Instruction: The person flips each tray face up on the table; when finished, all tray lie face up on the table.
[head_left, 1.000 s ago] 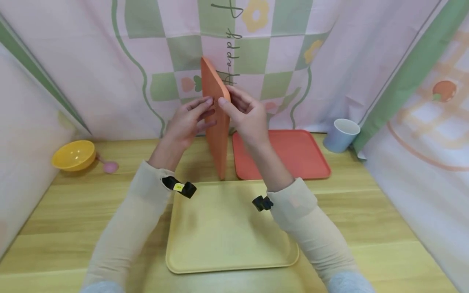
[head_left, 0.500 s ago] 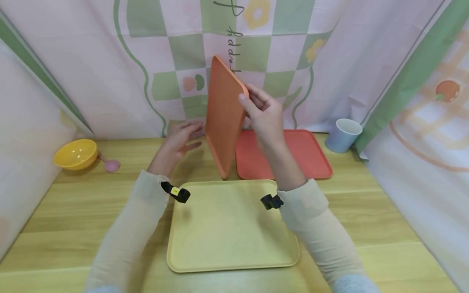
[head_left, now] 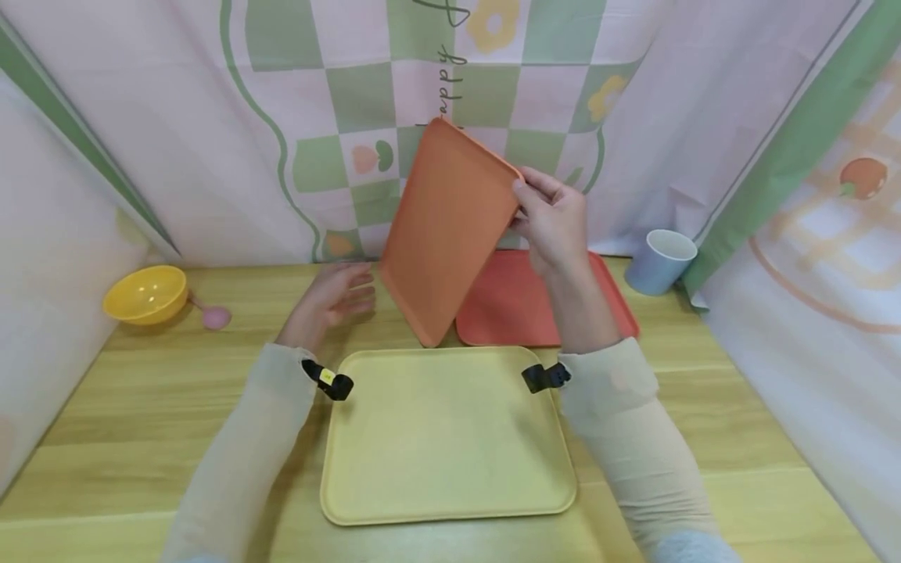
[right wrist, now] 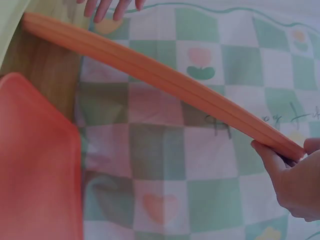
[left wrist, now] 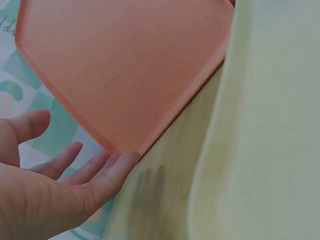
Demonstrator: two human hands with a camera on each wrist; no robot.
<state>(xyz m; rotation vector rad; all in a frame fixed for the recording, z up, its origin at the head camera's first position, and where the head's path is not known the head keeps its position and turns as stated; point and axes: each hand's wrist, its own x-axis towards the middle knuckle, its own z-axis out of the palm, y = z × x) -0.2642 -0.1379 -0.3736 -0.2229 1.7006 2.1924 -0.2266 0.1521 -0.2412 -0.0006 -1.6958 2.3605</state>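
Observation:
An orange tray (head_left: 450, 227) stands tilted on a lower corner behind the yellow tray, its inner face toward me in the head view. My right hand (head_left: 558, 215) pinches its upper right corner between thumb and fingers. In the right wrist view the orange tray (right wrist: 160, 82) shows edge-on, with the right hand (right wrist: 300, 175) at one end. My left hand (head_left: 336, 295) is off to the tray's left, fingers extended and holding nothing. The left wrist view has the left hand's fingertips (left wrist: 132, 156) overlapping the orange tray's corner.
A yellow tray (head_left: 450, 438) lies flat in front on the wooden table (head_left: 704, 438). Behind the orange tray is a red tray (head_left: 517, 309). At the back right stands a blue cup (head_left: 651, 266); a yellow bowl (head_left: 145, 295) and pink spoon (head_left: 215, 317) sit left. A curtain (head_left: 493, 47) hangs behind.
The right hand has moved right with the orange tray's corner, leaning and turning the tray so its face shows more. My left hand has come away from the tray, down and to the left.

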